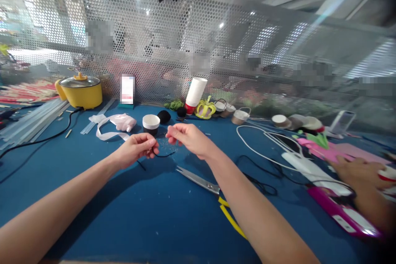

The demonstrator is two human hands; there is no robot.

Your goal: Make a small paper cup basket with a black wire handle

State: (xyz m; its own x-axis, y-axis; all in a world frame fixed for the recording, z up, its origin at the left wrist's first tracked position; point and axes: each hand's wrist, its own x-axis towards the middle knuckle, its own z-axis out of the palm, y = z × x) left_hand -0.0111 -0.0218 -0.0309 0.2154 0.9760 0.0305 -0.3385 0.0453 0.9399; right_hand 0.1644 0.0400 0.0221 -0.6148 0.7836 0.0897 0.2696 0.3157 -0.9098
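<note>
Two hands meet over a blue table [130,214], joined by one thin black cord [163,155]. Left hand [137,148]: fingers pinched shut on one end of the cord, the tail trailing down toward the wrist. Right hand [188,137]: fingertips pinched together just beside the left; whether they grip the cord's other end cannot be told for sure. Cord: slack, sagging in a short loop between the two hands, just above the table.

Step in hand, as judged: handling a short length of cord, perhaps forming a loop. Any further move calls for a fine, steady pinch, since the cord is thin and limp.

Just beyond the hands: a small white-rimmed cup [151,123] and a black pompom [163,116]. Beyond the left hand: white ribbon [107,132]; farther, a yellow pot [81,90]. Below the right wrist: scissors [202,182] with yellow handles, lying flat. Well right: white cable [262,152], and another person's hand [359,173].
</note>
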